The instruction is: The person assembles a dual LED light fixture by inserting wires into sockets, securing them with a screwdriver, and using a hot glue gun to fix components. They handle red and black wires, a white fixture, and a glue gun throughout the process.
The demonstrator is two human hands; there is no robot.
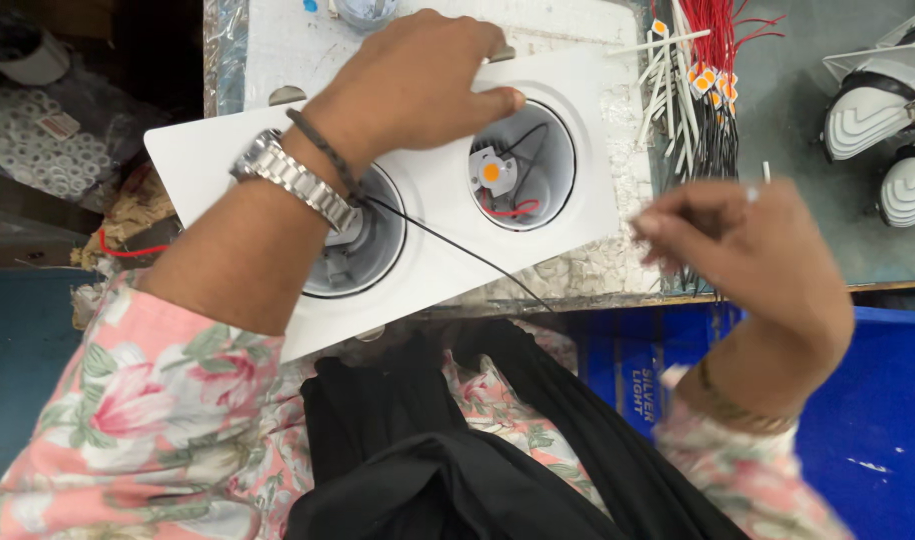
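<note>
Left hand (pixel 418 85) steadies white twin-cup fixture (pixel 428 200) — wired.

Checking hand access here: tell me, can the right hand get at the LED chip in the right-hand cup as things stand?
Probably yes. The LED chip lies uncovered in the open cup, and the right hand hovers just beside the white plate. The left hand only rests on the cup's upper rim.

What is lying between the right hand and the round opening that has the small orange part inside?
In the head view, between the right hand and the round opening lie the white fixture plate's edge, rough white foam, and a bundle of black wires.
</note>
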